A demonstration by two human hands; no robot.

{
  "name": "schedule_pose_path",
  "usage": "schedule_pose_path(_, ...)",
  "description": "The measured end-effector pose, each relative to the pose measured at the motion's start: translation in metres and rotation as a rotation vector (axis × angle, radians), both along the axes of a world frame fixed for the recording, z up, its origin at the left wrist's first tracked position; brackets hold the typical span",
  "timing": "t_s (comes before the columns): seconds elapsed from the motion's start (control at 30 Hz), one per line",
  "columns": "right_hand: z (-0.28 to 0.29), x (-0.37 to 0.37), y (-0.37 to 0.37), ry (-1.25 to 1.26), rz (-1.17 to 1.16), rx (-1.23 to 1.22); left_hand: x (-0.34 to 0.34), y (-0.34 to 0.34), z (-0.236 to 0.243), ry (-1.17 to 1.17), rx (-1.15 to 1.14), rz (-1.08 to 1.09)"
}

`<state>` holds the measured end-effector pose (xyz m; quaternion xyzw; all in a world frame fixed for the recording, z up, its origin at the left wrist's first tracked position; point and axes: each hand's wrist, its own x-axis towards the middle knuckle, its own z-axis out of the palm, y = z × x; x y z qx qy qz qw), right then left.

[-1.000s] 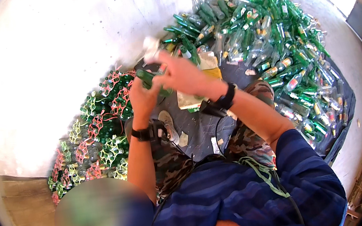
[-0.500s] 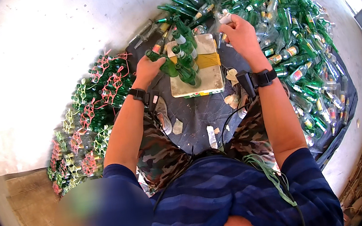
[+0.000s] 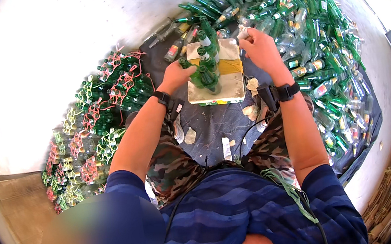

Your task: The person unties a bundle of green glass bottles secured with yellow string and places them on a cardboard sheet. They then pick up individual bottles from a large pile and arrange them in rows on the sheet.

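Note:
My left hand [image 3: 177,77] is closed around a green glass bottle [image 3: 194,76] at the left side of a low box with a pale top [image 3: 229,88]. The bottle is close against other green bottles [image 3: 210,81] standing upright in a cluster on that box; whether its base rests on the top cannot be seen. To the right of the box, my right hand [image 3: 263,50] is raised with its fingers pinched on a crumpled whitish scrap [image 3: 243,32], perhaps paper. A yellow band [image 3: 230,66] crosses the box top.
A large heap of loose green and clear bottles [image 3: 318,56] spreads along the far and right sides. Bottles bundled in pink and yellow-green netting [image 3: 121,85] stand at the left. Torn scraps [image 3: 250,112] lie on the dark sheet [image 3: 207,135] between my feet.
My left hand has brought its bottle rightward, from a tilt at the box's edge to closer against the standing bottles. My right hand has lowered slightly, still pinching the scrap.

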<state>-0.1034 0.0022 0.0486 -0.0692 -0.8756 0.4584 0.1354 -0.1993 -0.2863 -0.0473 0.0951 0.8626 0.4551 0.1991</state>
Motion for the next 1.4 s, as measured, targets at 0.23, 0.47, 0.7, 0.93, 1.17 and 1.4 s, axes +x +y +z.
schedule_pose_path(0.23,-0.008,0.000,-0.012,-0.006,0.039,0.100,-0.002,-0.006,0.004,-0.031,0.010,-0.072)
schedule_pose_path(0.47,-0.008,0.002,-0.022,-0.050,0.048,0.147,-0.010,-0.016,0.000,0.237,-0.231,-0.215)
schedule_pose_path(0.7,0.000,0.005,-0.029,-0.102,0.023,0.074,-0.021,-0.024,-0.014,0.317,-0.381,-0.175)
schedule_pose_path(0.93,-0.003,0.008,-0.020,-0.080,0.015,0.180,-0.027,-0.036,-0.007,0.398,-0.376,-0.121)
schedule_pose_path(1.17,-0.002,0.016,-0.012,-0.100,0.011,0.162,-0.024,-0.034,0.025,0.293,-0.317,-0.165)
schedule_pose_path(1.4,-0.001,0.018,-0.009,-0.097,-0.013,0.141,-0.008,-0.027,0.047,0.358,-0.334,-0.132)
